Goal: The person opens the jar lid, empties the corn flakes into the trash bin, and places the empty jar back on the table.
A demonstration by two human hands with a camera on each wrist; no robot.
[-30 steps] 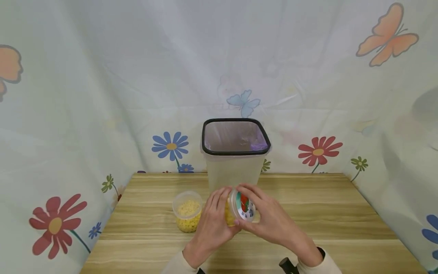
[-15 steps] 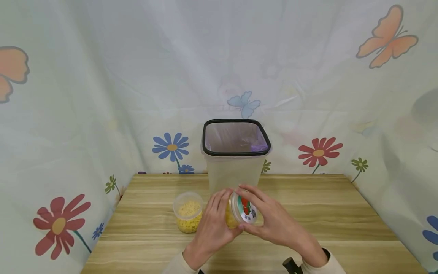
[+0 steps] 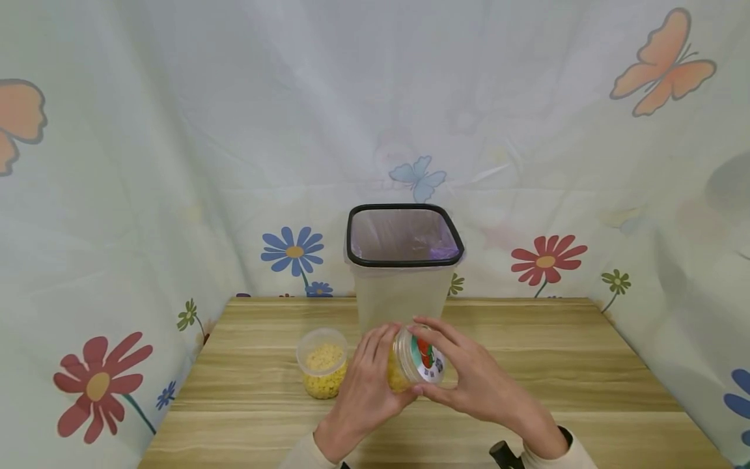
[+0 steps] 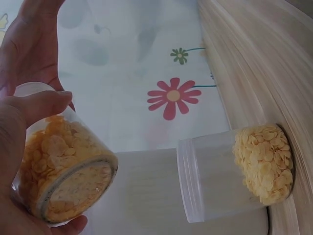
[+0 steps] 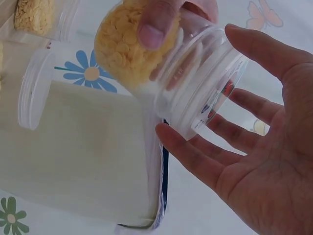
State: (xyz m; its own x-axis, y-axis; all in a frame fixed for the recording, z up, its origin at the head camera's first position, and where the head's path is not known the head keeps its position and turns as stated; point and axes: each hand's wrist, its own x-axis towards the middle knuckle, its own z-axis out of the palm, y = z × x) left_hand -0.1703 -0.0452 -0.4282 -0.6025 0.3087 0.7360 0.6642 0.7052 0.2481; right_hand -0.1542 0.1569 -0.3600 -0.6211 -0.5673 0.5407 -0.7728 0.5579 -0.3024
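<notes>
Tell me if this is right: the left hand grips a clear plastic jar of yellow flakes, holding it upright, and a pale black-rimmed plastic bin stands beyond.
Not quite: the left hand grips the clear plastic jar of yellow flakes tilted over, not upright, as the head view shows, with the pale plastic bin beyond.

Head cam: even, diffuse lt, fairly bright; src dir. unclear | backdrop (image 3: 263, 130): soft fold shadows, faint glare streak R of ctr | wrist cams: dimmer, greyer, low contrast; R hand (image 5: 266, 166) shaded | lid (image 3: 431, 358): sm. print too soft to read
</notes>
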